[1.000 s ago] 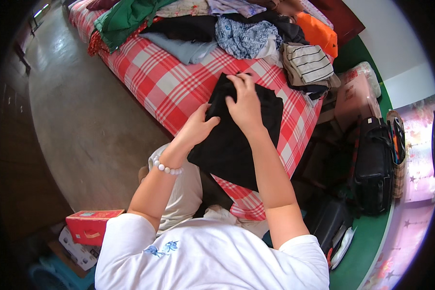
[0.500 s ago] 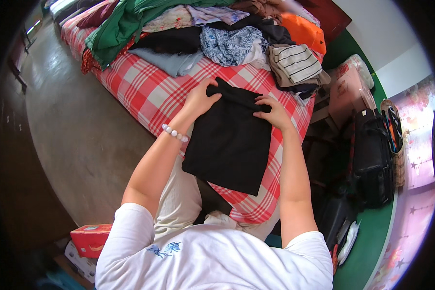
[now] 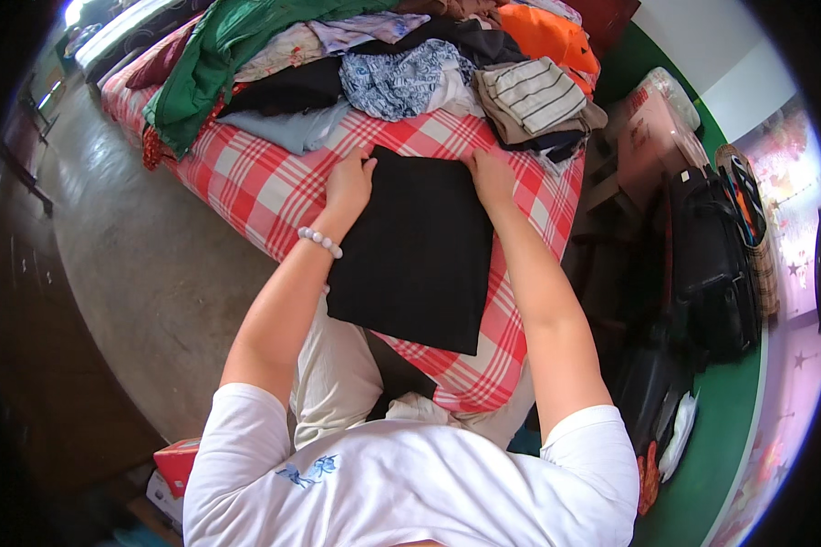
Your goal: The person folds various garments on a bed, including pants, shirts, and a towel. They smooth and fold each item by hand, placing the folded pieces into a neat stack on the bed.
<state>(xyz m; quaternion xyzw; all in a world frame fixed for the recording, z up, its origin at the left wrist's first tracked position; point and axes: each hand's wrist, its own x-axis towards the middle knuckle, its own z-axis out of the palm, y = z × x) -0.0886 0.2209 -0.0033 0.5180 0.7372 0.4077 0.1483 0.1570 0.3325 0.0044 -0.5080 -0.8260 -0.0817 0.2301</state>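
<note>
A black piece of clothing (image 3: 415, 251), smooth and wider toward me, lies spread on the corner of the bed with its near edge close to my legs. Whether it is a skirt or something folded, I cannot tell. At its far left corner, my left hand (image 3: 349, 187) pinches the fabric, with a pale bead bracelet on the wrist. My right hand (image 3: 491, 178) has closed on the far right corner, its fingertips partly hidden. The red and white checked bedsheet (image 3: 269, 187) shows around the cloth.
Heaped clothes cover the far side of the bed: a green garment (image 3: 192, 77), a blue patterned one (image 3: 388, 82), an orange one (image 3: 552, 38) and a folded striped one (image 3: 534, 93). A black suitcase (image 3: 716, 273) stands right; a red box (image 3: 175, 463) sits lower left.
The far edge of the black garment, bunched before, now lies straight and flat. My hands have spread toward its corners, the right hand turning its fingers inward. The whole view has shifted slightly.
</note>
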